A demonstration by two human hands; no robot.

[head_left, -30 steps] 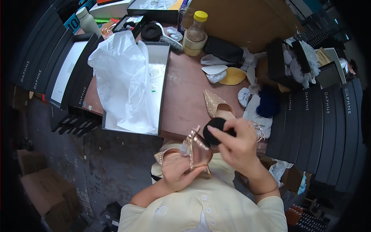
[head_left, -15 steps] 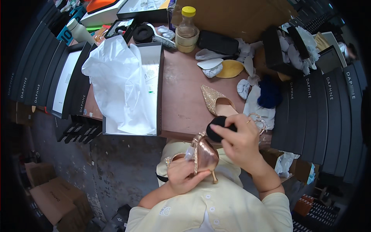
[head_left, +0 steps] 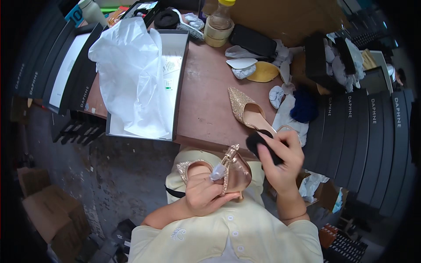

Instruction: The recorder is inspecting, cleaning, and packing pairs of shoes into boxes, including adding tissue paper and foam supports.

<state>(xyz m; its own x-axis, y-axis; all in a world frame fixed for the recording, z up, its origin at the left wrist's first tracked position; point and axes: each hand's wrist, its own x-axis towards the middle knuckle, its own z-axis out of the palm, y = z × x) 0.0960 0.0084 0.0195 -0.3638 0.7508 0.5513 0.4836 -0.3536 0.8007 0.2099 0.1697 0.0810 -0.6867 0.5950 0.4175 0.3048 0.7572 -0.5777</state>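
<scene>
My left hand (head_left: 204, 194) grips a rose-gold heeled shoe (head_left: 239, 173) over my lap, its glossy heel part turned toward the right. A strap with a bit of clear plastic wrap runs across it, and its glittery toe shows left of my fingers. Pinched in my right hand (head_left: 285, 162) is a round black pad (head_left: 262, 144), a little apart from the held shoe and slightly above it. Behind the pad, on the table, lies the matching gold glitter pointed shoe (head_left: 239, 105), its heel end partly hidden by my right hand.
An open shoebox (head_left: 180, 87) with white tissue paper (head_left: 127, 74) stands at the left on the brown table (head_left: 204, 105). Insoles, a navy cloth (head_left: 304, 104) and a yellow-capped bottle (head_left: 219, 19) lie beyond. Dark shoeboxes (head_left: 351, 140) line the right side; others stand left.
My right hand with the black pad has drawn back to the right, away from the held shoe. The shoe has turned a little, showing more of its toe. The whole view has shifted.
</scene>
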